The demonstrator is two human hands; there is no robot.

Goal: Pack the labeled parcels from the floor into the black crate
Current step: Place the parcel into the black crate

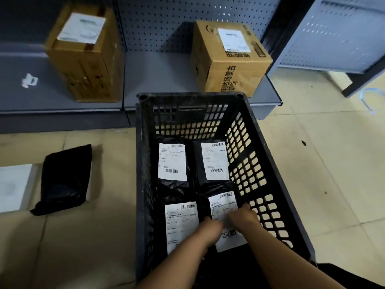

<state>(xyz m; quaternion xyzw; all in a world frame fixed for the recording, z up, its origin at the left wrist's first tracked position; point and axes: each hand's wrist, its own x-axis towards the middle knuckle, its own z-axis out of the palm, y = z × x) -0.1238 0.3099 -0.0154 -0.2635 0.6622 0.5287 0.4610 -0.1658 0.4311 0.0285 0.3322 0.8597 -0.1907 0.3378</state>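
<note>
Head view: both hands reach down into the black crate [143,174] and lie on the near-right parcel [223,202]. The left hand [210,228] is at its left edge, and the right hand [243,215] is on its right side, over the white label. The fingers are blurred, so I cannot tell whether either hand grips the parcel or only presses on it.

This parcel sits in the crate's near right corner, slightly tilted against the right wall. Just beside it, in the near left corner, lies the near-left parcel [181,222]. The far-left parcel [173,161] and far-right parcel [214,161] fill the two far corners. All four are black bags lying label up, side by side.

The crate stands on the tiled floor [333,163], its far end against a grey shelf [162,80]. Left of the crate, well apart from it, a black parcel [64,180] lies on the floor, overlapping the right edge of a white flat item [14,188].

On the shelf stand a left cardboard box [83,53] and a right cardboard box [229,57], each labelled on top. The right box is near the shelf's front edge, just behind the crate's far right corner.
</note>
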